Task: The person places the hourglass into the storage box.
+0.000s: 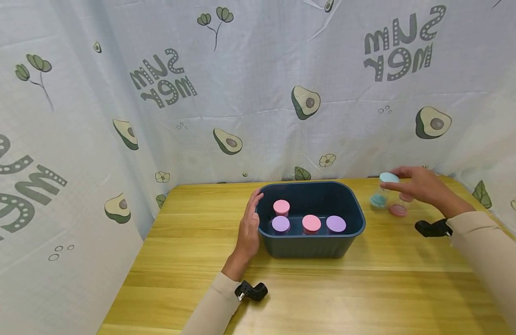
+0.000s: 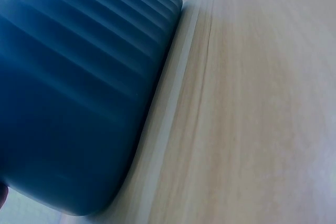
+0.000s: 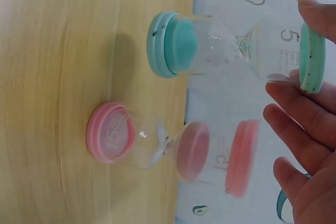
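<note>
My right hand [image 1: 423,188] pinches the teal upper cap of a sand timer [image 3: 243,45] between thumb and fingers. The timer is upright, with teal sand in its lower bulb; whether its base touches the table, I cannot tell. Beside it a pink sand timer [image 3: 192,150] stands upright, partly hidden by the hand in the head view. My left hand [image 1: 247,228] rests on the left side of a dark blue bin [image 1: 312,246], fingers fairly straight along its wall. Inside the bin are pink-capped timers [image 1: 311,223] and purple-capped ones [image 1: 336,224], only their tops clearly showing.
The bin stands on a wooden table [image 1: 191,260], left of the two timers outside it. A white curtain [image 1: 258,93] printed with avocados hangs along the table's back edge and continues along the left side. Each wrist carries a black camera mount [image 1: 253,291].
</note>
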A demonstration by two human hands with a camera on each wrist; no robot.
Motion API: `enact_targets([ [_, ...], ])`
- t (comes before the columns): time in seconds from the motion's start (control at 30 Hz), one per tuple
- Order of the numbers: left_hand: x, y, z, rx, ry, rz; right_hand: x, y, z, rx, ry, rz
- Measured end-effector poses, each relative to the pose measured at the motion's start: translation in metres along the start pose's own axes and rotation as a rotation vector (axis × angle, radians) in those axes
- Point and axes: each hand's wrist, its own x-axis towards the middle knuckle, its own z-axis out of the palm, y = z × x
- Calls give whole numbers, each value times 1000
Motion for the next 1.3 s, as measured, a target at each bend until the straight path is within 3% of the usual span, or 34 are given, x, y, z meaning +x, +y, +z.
enact_targets([
  [0.27, 0, 1, 0, 7, 9, 4, -3, -18, -4, 68, 35, -16],
  [0.97, 4, 1, 1, 4, 1, -5, -8, -65, -16, 90, 99, -79],
  [1.3, 5, 3, -1, -1, 6, -28, -5, -88, -21, 175, 100, -101],
])
